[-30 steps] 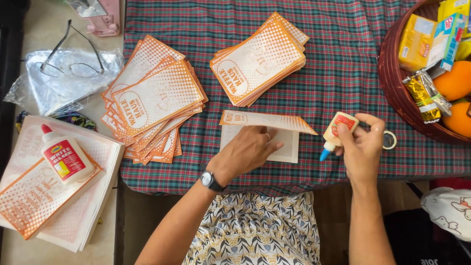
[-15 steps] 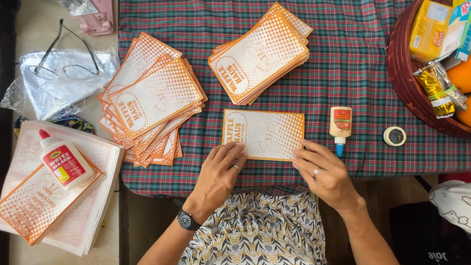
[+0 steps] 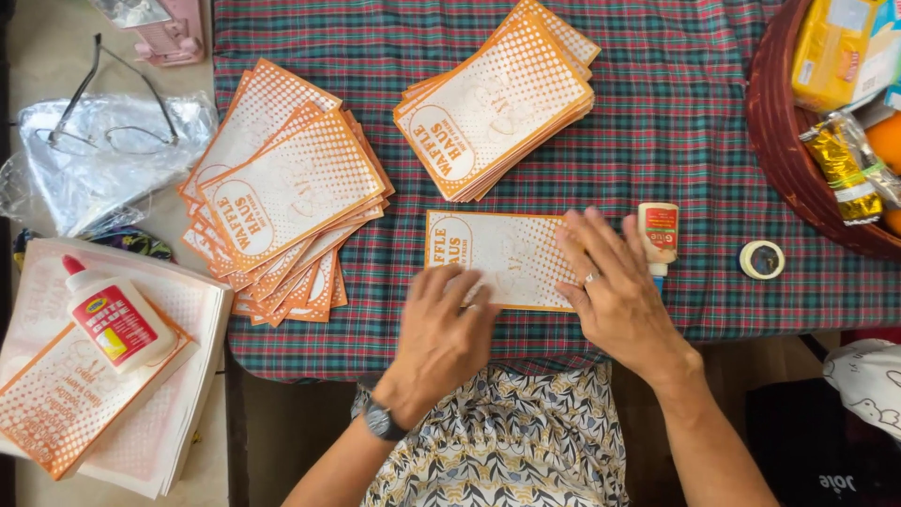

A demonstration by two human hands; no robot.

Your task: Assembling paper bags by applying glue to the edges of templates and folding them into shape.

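item: flat orange-and-white dotted paper bag (image 3: 497,258), lying at the near edge of the plaid-clothed worktop (image 3: 676,113). left hand (image 3: 446,329) rests on its lower edge, right hand (image 3: 615,296) on its right end; fingers (image 3: 587,246) of both spread flat and pressing down, pinching nothing, apparently to flatten it. just beside the right hand: small white glue bottle with red label (image 3: 658,233), within easy reach; a white tape roll (image 3: 761,259) further right. two fanned stacks of matching bags (image 3: 286,202) (image 3: 497,99) lie beyond, apart from the single one.
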